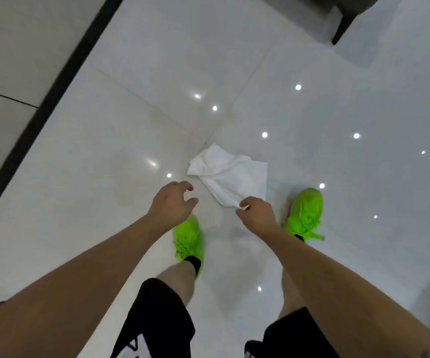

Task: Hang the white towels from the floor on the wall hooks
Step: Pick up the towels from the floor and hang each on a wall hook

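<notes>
A crumpled white towel (230, 171) lies on the glossy white tiled floor (157, 73) just ahead of my feet. My right hand (256, 215) pinches the towel's near corner between thumb and fingers. To the left of the towel hovers my left hand (172, 205), fingers spread and curled, holding nothing and a short way from the cloth. No wall hooks are in view.
My two neon green shoes (189, 239) (305, 213) stand either side of the towel's near end. A dark baseboard strip (53, 83) runs along the wall at the left. A dark furniture leg (343, 24) stands at the top right.
</notes>
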Motion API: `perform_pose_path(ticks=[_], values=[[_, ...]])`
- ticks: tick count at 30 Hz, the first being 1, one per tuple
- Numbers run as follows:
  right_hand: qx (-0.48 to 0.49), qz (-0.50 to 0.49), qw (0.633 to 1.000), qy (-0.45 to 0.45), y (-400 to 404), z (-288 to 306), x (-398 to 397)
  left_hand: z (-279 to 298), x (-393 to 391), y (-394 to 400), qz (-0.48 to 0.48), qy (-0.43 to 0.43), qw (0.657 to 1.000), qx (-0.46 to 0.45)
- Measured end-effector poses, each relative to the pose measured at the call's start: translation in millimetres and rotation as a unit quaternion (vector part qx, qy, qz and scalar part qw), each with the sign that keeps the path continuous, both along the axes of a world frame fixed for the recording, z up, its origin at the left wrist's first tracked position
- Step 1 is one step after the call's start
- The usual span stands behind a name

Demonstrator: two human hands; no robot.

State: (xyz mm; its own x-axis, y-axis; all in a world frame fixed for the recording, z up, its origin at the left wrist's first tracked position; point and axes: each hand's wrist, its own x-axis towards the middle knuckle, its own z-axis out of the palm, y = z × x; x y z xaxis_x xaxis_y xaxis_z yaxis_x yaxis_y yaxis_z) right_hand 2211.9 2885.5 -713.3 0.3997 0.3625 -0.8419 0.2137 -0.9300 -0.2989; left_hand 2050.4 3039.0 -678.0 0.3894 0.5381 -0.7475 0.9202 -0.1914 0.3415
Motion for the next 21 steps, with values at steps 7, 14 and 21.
perform_pose_path(ticks=[7,14,21], values=[[0.006,0.174,0.983,-0.063,52,-241,32,-187,12,3,0.074,0.046,0.996,-0.006],[0.071,0.404,0.891,-0.196,94,-350,47,-274,10,-9,0.055,0.086,0.995,-0.021],[0.099,0.203,0.973,-0.039,68,-231,66,-185,51,-30,0.071,0.091,0.992,-0.046]])
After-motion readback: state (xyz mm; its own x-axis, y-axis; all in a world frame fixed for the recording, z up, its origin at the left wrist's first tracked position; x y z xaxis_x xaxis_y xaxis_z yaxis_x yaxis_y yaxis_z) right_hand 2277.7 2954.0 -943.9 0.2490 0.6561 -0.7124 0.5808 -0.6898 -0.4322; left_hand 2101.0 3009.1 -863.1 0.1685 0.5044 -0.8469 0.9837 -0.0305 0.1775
